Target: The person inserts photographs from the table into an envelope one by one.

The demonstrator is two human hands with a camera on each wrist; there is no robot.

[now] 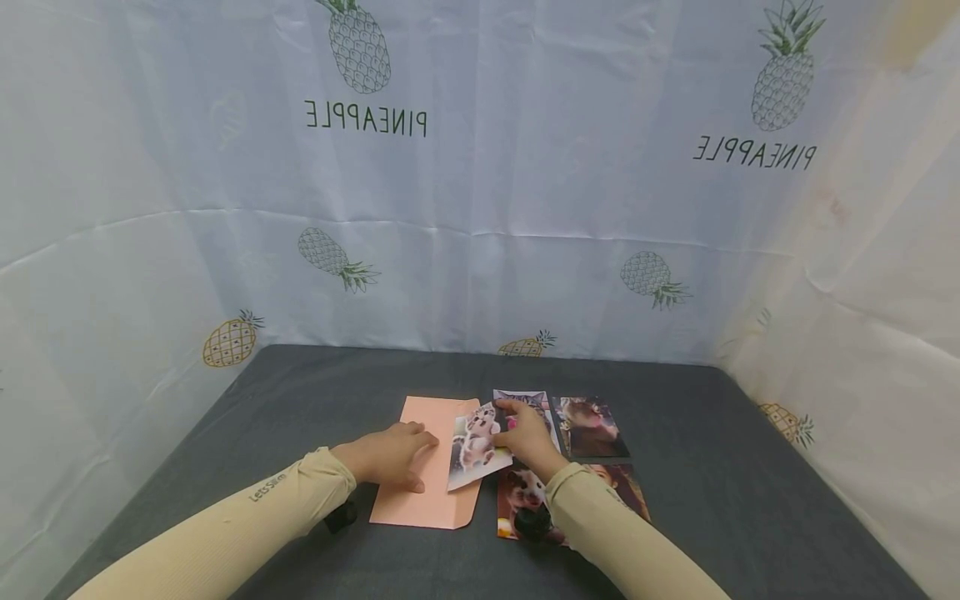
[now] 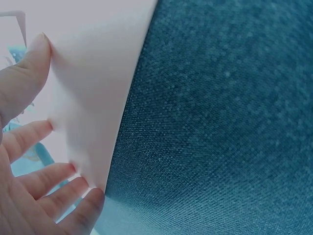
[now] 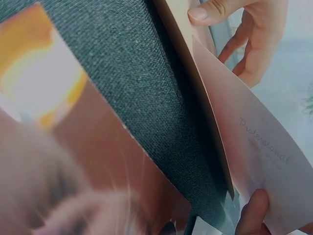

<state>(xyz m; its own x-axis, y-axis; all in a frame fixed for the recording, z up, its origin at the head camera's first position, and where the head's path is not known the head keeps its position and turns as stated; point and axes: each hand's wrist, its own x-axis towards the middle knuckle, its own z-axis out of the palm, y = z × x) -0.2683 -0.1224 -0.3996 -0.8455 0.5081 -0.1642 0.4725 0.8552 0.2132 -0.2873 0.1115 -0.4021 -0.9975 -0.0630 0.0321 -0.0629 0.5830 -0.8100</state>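
Observation:
A peach paper envelope (image 1: 423,510) lies on the dark cloth. My left hand (image 1: 393,456) rests on it with fingers spread, and in the left wrist view the fingertips (image 2: 44,125) and thumb touch the pale paper near its edge. My right hand (image 1: 528,437) pinches a kitten photo (image 1: 474,442) by its right side. The photo is tilted and overlaps the right part of the envelope. In the right wrist view its pale back (image 3: 264,142) shows faint printed writing, with the right thumb (image 3: 253,210) at its lower end and one corner against the envelope's open edge.
Several photos lie right of the envelope: a tabby cat photo (image 1: 521,397), a dark photo (image 1: 592,427), an animal-face photo (image 1: 521,490) and a portrait photo (image 1: 632,485), partly under the right arm. A pineapple-print curtain (image 1: 480,292) surrounds the dark table (image 1: 720,467).

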